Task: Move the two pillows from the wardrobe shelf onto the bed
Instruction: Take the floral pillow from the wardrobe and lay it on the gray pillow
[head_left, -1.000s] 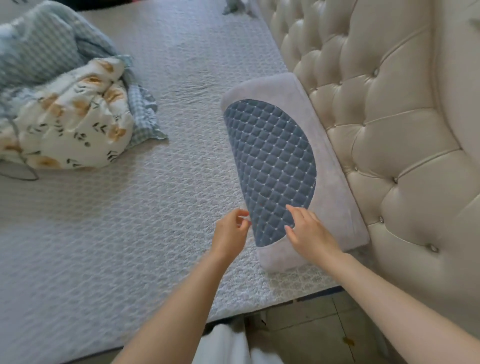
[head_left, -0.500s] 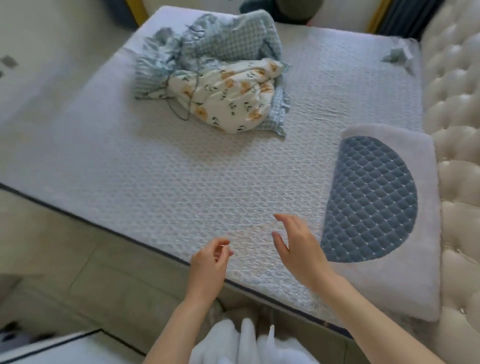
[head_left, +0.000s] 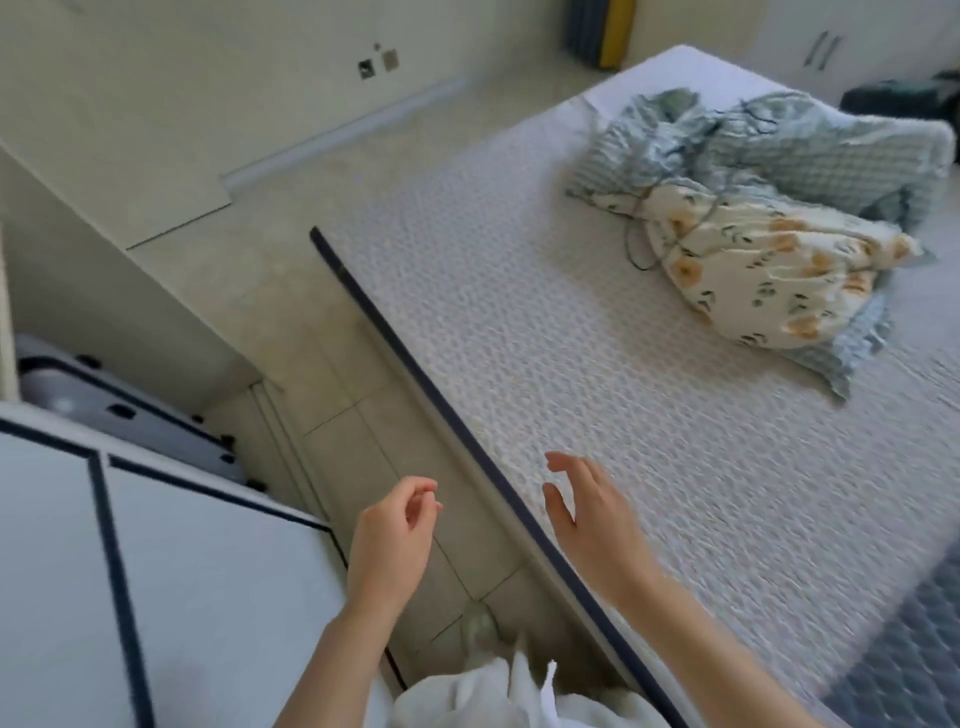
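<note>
Standing at: the bed's near edge, with both hands raised and nothing held.
Left hand (head_left: 392, 540): was seen over the tiled floor (head_left: 332, 395), fingers loosely curled toward the thumb, closed on nothing.
Right hand (head_left: 592, 514): was seen above the mattress (head_left: 597, 374) just inside its dark-piped edge (head_left: 441, 410), fingers spread apart and empty.
First pillow (head_left: 914, 644): only a blue quilted corner was caught at the lower right margin, lying on the mattress; the rest was cut off by the frame.
Second pillow: was not seen anywhere in view; the wardrobe shelf itself could not be made out.
Left foreground: a white panel with dark trim (head_left: 156, 571) and, behind it, a grey suitcase-like case (head_left: 104, 405) were noted, blurred.
Farther on the bed: a crumpled bundle of floral and blue-checked bedding (head_left: 753, 244) was left well apart from the hands.
Step in hand: judged to be the gap between pillows, one delivered, one outstanding.
Next move: a turn toward the wardrobe would be called for, then a two-handed grasp on the soft remaining pillow.
</note>
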